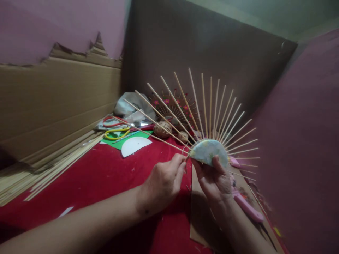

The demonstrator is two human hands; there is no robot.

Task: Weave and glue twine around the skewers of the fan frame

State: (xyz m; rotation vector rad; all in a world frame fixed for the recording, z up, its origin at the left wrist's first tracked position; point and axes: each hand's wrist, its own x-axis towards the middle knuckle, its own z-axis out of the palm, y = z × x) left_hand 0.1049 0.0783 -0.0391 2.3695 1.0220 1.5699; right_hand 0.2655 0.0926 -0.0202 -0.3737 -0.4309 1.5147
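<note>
A half-round piece (208,151) with a pale blue patterned cover is held up in front of me, with several thin wooden sticks (169,95) fanning out from its curved edge. My right hand (215,180) grips it from below, thumb on the front face and fingers behind. My left hand (166,176) is closed in a pinch at its left corner, next to the lowest left stick. A thin brown strand (186,159) comes out between the left fingertips. Where the strand runs behind the piece is hidden.
Red cloth (127,180) covers the table. Scissors with yellow handles (116,134), a white half-disc (136,145), a ball of twine (162,129) and a flower-decorated fan (172,106) lie farther back. Loose sticks (63,162) are left; a pink-handled tool (249,206) lies on cardboard (198,218) right.
</note>
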